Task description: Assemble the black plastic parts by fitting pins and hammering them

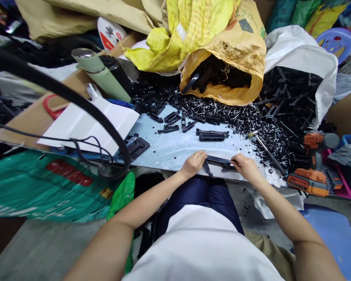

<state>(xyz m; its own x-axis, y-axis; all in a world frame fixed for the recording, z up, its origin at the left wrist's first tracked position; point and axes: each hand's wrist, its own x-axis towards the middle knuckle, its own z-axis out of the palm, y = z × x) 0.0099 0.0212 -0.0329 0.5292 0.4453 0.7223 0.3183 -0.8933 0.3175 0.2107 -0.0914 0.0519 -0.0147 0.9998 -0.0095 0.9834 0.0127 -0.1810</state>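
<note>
Between my two hands a flat black plastic strip is held level at the table's front edge. My left hand is closed on its left end, and my right hand pinches its right end. A small black arm-like piece slants down below the strip, near my left fingers; whether it is joined to the strip I cannot tell. Just beyond my hands lies a longer black plastic assembly. Several smaller black plastic parts are scattered farther back on the blue tabletop.
A heap of screws and small black pieces spreads across the back right, with a hammer on it. An orange cordless drill stands at right. An open yellow sack holds black parts. At left are a green flask and white sheet.
</note>
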